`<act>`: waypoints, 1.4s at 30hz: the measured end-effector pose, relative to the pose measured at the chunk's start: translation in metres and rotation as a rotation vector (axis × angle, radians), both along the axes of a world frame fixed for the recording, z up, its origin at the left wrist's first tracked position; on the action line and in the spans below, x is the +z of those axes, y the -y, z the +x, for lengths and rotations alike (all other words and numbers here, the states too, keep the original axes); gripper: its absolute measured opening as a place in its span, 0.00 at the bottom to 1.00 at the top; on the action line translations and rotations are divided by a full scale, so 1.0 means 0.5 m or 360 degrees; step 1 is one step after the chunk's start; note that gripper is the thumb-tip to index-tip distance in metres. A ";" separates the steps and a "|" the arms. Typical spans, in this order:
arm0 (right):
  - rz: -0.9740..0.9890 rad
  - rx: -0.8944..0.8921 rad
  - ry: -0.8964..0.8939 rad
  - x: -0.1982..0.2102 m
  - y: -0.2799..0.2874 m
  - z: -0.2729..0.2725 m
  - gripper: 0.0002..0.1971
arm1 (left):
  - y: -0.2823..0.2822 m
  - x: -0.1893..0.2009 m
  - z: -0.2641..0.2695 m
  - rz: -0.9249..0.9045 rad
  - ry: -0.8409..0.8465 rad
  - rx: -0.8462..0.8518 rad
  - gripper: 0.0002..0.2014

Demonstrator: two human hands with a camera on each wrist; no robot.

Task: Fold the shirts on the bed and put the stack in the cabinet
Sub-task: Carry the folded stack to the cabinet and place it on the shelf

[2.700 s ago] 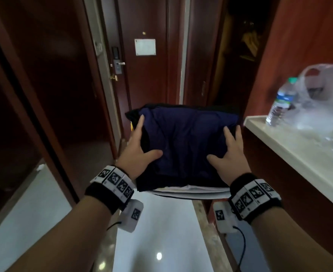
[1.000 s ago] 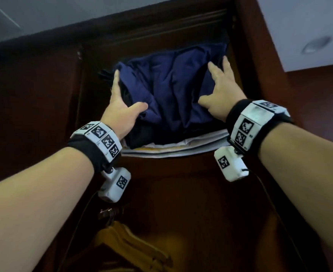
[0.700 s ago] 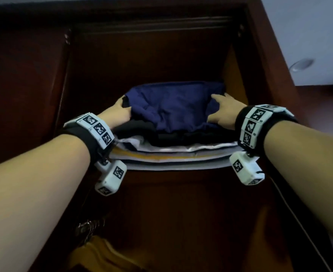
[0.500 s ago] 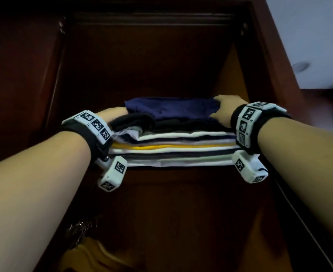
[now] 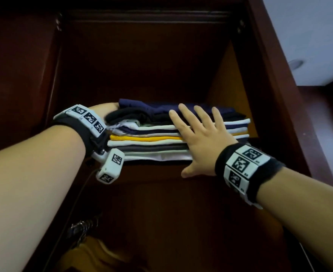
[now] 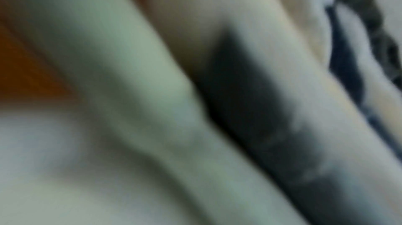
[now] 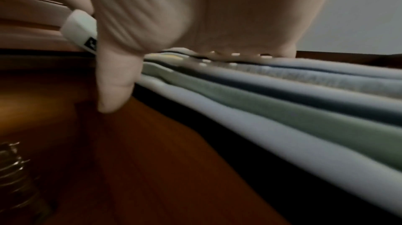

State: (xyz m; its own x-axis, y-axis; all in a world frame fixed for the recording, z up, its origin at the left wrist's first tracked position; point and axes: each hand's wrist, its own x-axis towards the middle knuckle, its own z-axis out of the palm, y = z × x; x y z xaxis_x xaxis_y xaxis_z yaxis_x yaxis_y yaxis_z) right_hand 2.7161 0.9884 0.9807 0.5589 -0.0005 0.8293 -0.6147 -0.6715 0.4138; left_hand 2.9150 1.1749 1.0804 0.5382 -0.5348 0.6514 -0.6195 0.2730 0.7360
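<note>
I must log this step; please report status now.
Right hand open, flat against stack front. Left hand at stack's left side, grip unseen. Stack on cabinet shelf. Nothing blocking.

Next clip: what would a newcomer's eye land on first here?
The stack of folded shirts on the cabinet shelf, a yellow layer bright among the white and dark ones. The right hand lies flat against its front; the left hand is at its left side, mostly hidden.

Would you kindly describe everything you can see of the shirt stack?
The shirt stack lies flat on the cabinet shelf: folded cloth layers, navy on top, then black, white, yellow, grey and white. The right hand presses flat against its front edge; the left hand reaches along its left side.
</note>
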 end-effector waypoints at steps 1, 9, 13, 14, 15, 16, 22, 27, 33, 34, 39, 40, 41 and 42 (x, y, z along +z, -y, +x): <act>-0.0050 0.0004 0.0054 -0.006 0.009 0.008 0.77 | -0.011 -0.001 0.003 -0.0011 -0.0091 -0.0007 0.18; -0.0031 0.0308 0.0170 0.044 0.024 0.030 0.64 | -0.055 -0.041 -0.108 -0.0536 0.1137 0.1102 0.37; 0.0023 0.0354 0.0181 0.075 0.022 0.039 0.54 | 0.003 -0.093 -0.141 0.0379 0.2251 0.1446 0.63; 0.0031 0.0362 0.0187 0.081 0.024 0.040 0.53 | 0.023 -0.106 -0.137 0.0552 0.2296 0.1576 0.68; 0.0038 0.0369 0.0183 0.084 0.022 0.038 0.52 | 0.041 -0.115 -0.129 0.0653 0.2276 0.1680 0.73; 0.0038 0.0383 0.0174 0.085 0.022 0.033 0.52 | 0.055 -0.120 -0.120 0.0672 0.2241 0.1740 0.75; -0.0036 0.0268 0.0060 0.090 0.064 -0.020 0.60 | 0.058 -0.084 -0.086 0.0628 0.2023 0.1685 0.65; 0.0135 0.0140 0.0051 0.113 0.100 -0.070 0.59 | 0.053 -0.059 -0.074 0.0723 0.1980 0.1688 0.60; 0.0032 0.0143 0.0024 0.126 0.076 -0.057 0.51 | 0.032 -0.027 -0.049 0.0887 0.1778 0.1661 0.59; -0.0018 0.0142 0.0028 0.125 0.069 -0.048 0.49 | 0.028 -0.026 -0.041 0.0902 0.1737 0.1650 0.59; -0.0076 0.0171 -0.0014 0.136 0.082 -0.027 0.42 | 0.019 -0.022 -0.018 0.0859 0.1671 0.1507 0.52; -0.0047 0.0166 -0.0023 0.141 0.094 -0.028 0.42 | 0.023 -0.021 -0.019 0.0863 0.1683 0.1487 0.51; -0.0020 0.0140 -0.0027 0.146 0.107 -0.029 0.43 | 0.029 -0.021 -0.020 0.0873 0.1694 0.1476 0.50; 0.0000 0.0096 -0.0025 0.151 0.121 -0.030 0.43 | 0.036 -0.022 -0.023 0.0891 0.1694 0.1471 0.50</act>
